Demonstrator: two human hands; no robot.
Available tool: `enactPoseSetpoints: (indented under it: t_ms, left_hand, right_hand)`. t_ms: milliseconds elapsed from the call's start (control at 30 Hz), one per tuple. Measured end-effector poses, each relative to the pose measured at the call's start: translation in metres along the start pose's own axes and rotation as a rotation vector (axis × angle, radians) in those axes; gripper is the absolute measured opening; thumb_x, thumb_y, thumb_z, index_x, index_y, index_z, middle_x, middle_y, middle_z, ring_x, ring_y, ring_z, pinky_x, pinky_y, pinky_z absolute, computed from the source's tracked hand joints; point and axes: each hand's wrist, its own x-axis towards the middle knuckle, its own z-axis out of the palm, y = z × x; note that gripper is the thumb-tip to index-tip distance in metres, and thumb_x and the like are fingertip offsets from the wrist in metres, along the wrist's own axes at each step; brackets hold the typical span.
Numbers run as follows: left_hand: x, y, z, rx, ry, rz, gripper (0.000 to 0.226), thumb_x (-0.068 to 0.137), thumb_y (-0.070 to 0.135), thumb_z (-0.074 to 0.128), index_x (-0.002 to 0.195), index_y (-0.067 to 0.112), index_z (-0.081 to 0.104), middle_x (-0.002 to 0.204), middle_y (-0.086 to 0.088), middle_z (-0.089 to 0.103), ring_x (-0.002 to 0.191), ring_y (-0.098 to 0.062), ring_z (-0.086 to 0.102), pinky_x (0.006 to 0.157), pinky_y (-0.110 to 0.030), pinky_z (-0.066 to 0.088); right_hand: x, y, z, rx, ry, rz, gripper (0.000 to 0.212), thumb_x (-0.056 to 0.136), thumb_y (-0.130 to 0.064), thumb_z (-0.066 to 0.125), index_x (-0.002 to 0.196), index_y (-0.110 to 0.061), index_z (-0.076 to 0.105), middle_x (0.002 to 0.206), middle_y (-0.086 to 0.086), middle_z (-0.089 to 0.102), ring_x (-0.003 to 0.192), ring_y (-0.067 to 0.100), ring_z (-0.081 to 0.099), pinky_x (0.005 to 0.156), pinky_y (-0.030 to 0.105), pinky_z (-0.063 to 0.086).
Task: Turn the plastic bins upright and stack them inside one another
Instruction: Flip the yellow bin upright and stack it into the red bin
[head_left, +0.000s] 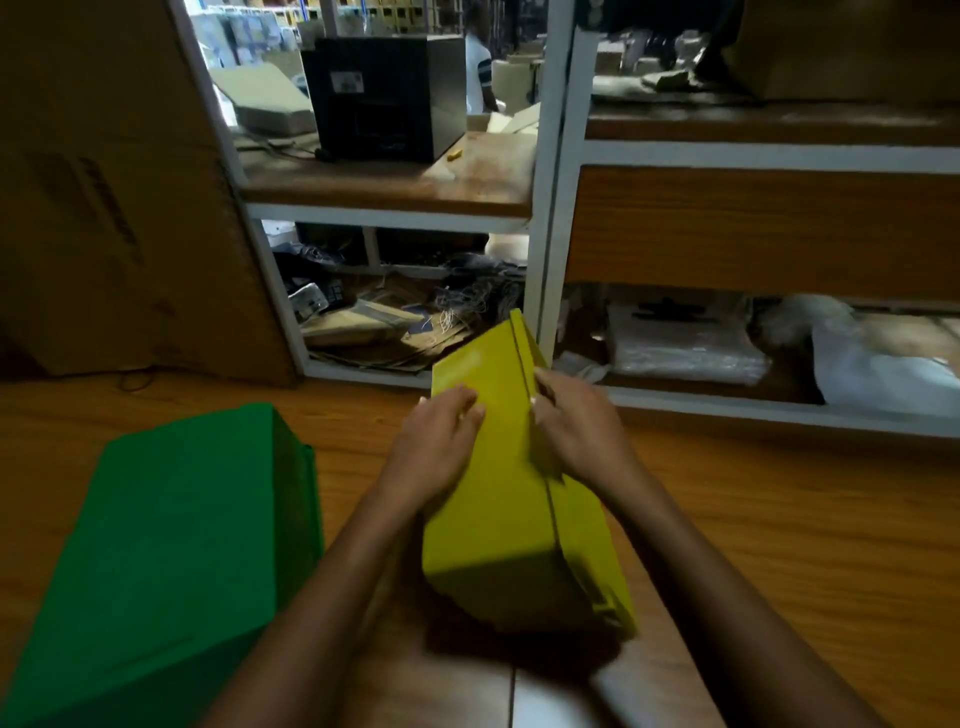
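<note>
A yellow plastic bin (511, 514) is held tilted above the wooden floor, its closed bottom facing up toward me and its rim along the right side. My left hand (439, 447) lies flat on its left face. My right hand (576, 426) grips the rim edge on the right. A larger green plastic bin (166, 545) rests upside down on the floor to the left, apart from both hands.
A big cardboard box (114, 197) leans at the back left. White-framed wooden shelves (550, 208) stand ahead, holding a black machine (387, 96), flattened cartons, cords and plastic bags (685, 348). A person stands far back.
</note>
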Motion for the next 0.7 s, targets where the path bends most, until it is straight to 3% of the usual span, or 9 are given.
enactPoseSetpoints:
  t_ms: [67,167,267,333,367,433,500,567,700]
  left_hand:
    - [-0.001,-0.003,-0.015,-0.118,0.004,-0.094,0.047,0.100,0.055,0.040,0.121,0.020,0.065,0.112,0.002,0.065,0.111,-0.019,0.060,0.082,-0.028,0.044]
    - [-0.008,-0.003,-0.034,-0.507,-0.103,-0.264,0.084,0.081,0.085,0.037,0.140,0.028,0.053,0.142,-0.001,0.056,0.130,-0.021,0.051,0.111,-0.046,0.039]
    - [-0.020,-0.007,-0.042,-0.604,-0.171,-0.305,0.087,0.080,0.078,0.040,0.152,0.028,0.034,0.159,-0.004,0.034,0.143,-0.027,0.036,0.117,-0.054,0.029]
    - [-0.024,-0.016,-0.041,-0.625,-0.173,-0.328,0.080,0.090,0.064,0.047,0.156,0.024,0.027,0.162,-0.005,0.028,0.145,-0.028,0.031,0.116,-0.053,0.029]
    - [-0.027,-0.017,-0.041,-0.650,-0.172,-0.354,0.078,0.092,0.061,0.050,0.156,0.023,0.027,0.161,-0.006,0.030,0.144,-0.029,0.034,0.116,-0.055,0.030]
    - [-0.030,-0.025,-0.040,-0.705,-0.164,-0.387,0.076,0.087,0.064,0.054,0.150,0.024,0.040,0.152,-0.006,0.044,0.137,-0.028,0.044,0.112,-0.056,0.036]
    - [-0.028,-0.034,-0.037,-0.703,-0.099,-0.383,0.036,0.097,0.048,0.049,0.118,0.024,0.063,0.122,-0.004,0.065,0.113,-0.024,0.060,0.102,-0.046,0.045]
    - [-0.025,-0.046,-0.035,-0.676,-0.036,-0.412,0.028,0.102,0.035,0.046,0.089,0.026,0.069,0.090,0.001,0.069,0.088,-0.022,0.062,0.085,-0.040,0.047]
    - [-0.035,-0.071,-0.040,-0.499,0.064,-0.452,0.024,0.101,0.033,0.053,0.094,0.023,0.073,0.091,-0.001,0.071,0.086,-0.020,0.066,0.080,-0.035,0.050]
  right_hand:
    - [-0.003,-0.008,0.010,0.122,-0.043,-0.083,0.038,0.103,-0.021,0.045,0.137,-0.012,0.056,0.135,0.012,0.063,0.121,0.032,0.059,0.101,0.045,0.047]
    - [-0.006,0.000,0.031,0.021,-0.123,-0.074,0.047,0.105,-0.036,0.041,0.149,-0.018,0.044,0.150,0.011,0.050,0.133,0.032,0.050,0.108,0.044,0.042]
    - [-0.005,0.032,0.046,-0.334,-0.328,0.277,0.065,0.100,-0.049,0.047,0.155,-0.023,0.025,0.166,0.020,0.007,0.146,0.047,0.026,0.113,0.060,0.034]
    - [-0.011,0.051,0.052,-0.371,-0.440,0.483,0.079,0.098,-0.042,0.053,0.159,-0.027,0.005,0.163,0.025,-0.017,0.146,0.055,0.019,0.113,0.063,0.032]
    - [-0.015,0.059,0.055,-0.356,-0.438,0.500,0.083,0.098,-0.034,0.054,0.160,-0.028,-0.003,0.163,0.029,-0.014,0.143,0.055,0.027,0.112,0.058,0.037]
    - [-0.026,0.066,0.060,-0.317,-0.334,0.407,0.085,0.098,-0.023,0.051,0.159,-0.026,-0.009,0.154,0.034,0.026,0.122,0.046,0.054,0.095,0.047,0.047]
    - [-0.030,0.067,0.061,-0.234,-0.249,0.316,0.087,0.098,-0.017,0.051,0.159,-0.023,-0.010,0.115,0.018,0.058,0.088,0.029,0.060,0.073,0.037,0.047]
    - [-0.027,0.068,0.061,-0.105,-0.246,0.324,0.092,0.096,-0.011,0.054,0.158,-0.023,-0.012,0.104,0.013,0.062,0.080,0.024,0.057,0.067,0.035,0.044]
    - [-0.029,0.066,0.071,-0.037,-0.161,0.354,0.091,0.092,-0.009,0.055,0.160,-0.029,-0.002,0.111,0.017,0.067,0.093,0.035,0.065,0.071,0.036,0.046]
